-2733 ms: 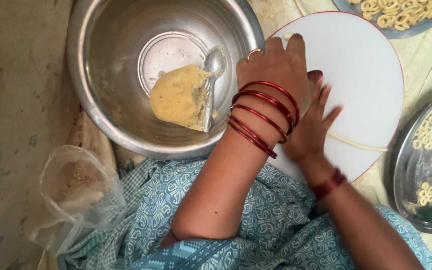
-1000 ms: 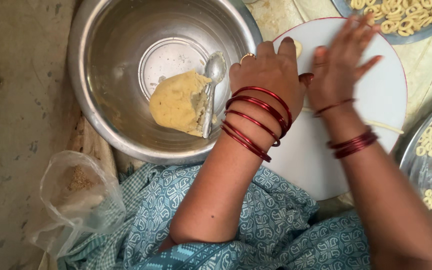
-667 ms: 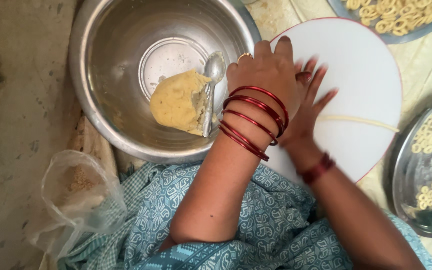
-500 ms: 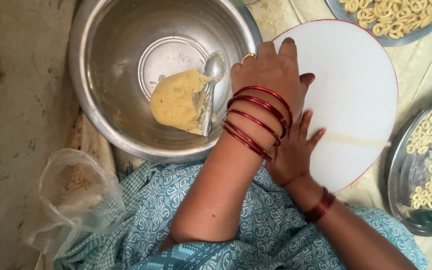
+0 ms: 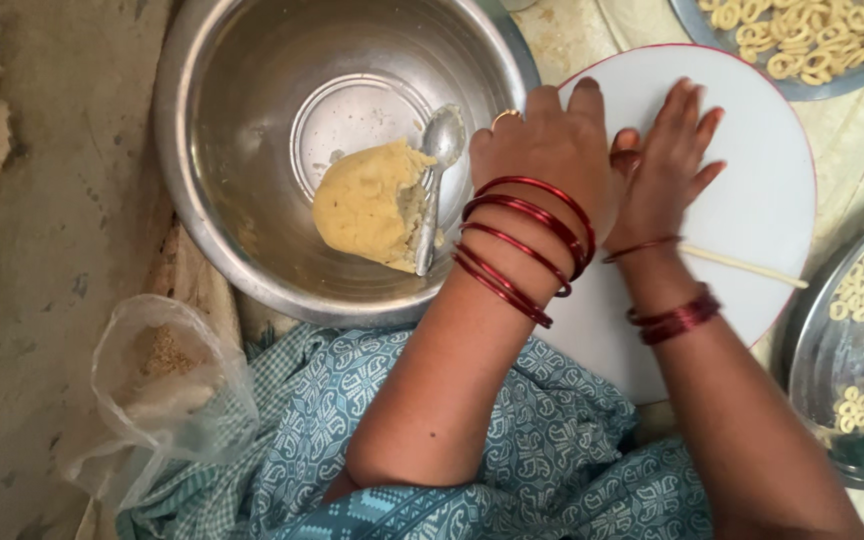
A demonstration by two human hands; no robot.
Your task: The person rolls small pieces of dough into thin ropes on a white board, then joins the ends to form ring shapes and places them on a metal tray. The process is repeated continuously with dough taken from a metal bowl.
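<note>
Both hands are laid flat on the white round board (image 5: 752, 190). The left hand (image 5: 542, 160) is placed palm down at the board's left edge, fingers together and holding nothing visible. The right hand (image 5: 664, 165) is pressed beside it, fingers spread and extended. A thin dough strand (image 5: 742, 266) is seen running out rightward from beneath the right wrist. Whether more dough lies under the palms cannot be told. It is judged that even, light pressure should be kept so the strand is rolled uniform and unbroken. The dough lump (image 5: 367, 205) and spoon (image 5: 437, 180) are left in the steel bowl (image 5: 222, 120).
</note>
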